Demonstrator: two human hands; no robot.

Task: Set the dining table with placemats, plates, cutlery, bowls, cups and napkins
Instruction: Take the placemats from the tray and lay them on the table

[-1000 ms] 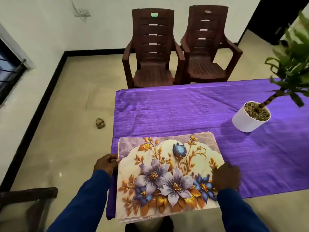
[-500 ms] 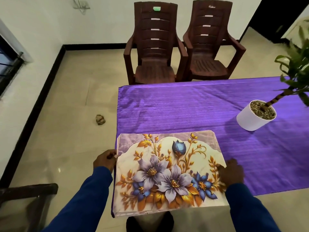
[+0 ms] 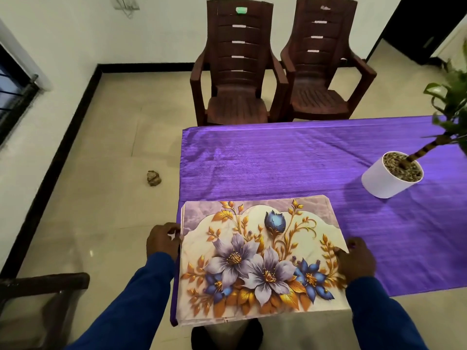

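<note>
A stack of floral placemats [image 3: 260, 258], purple and gold flowers on cream, lies on the near left corner of the table, overhanging its front edge. The table wears a purple cloth [image 3: 278, 160]. My left hand [image 3: 163, 239] grips the stack's left edge, with the fingers curled at the layered edges. My right hand [image 3: 356, 261] holds the stack's right edge, its fingers on top of the mat. No plates, cutlery, bowls, cups or napkins are in view.
A white pot [image 3: 389, 174] with a leafy plant stands on the table's right side. Two brown plastic chairs [image 3: 237, 69] [image 3: 326, 64] sit beyond the far edge. A dark chair [image 3: 38, 299] is at my lower left. A small lump [image 3: 153, 178] lies on the floor.
The placemat stack has settled slightly farther onto the table corner. Both hands stay at its side edges, the right one sliding a little lower along the right edge.
</note>
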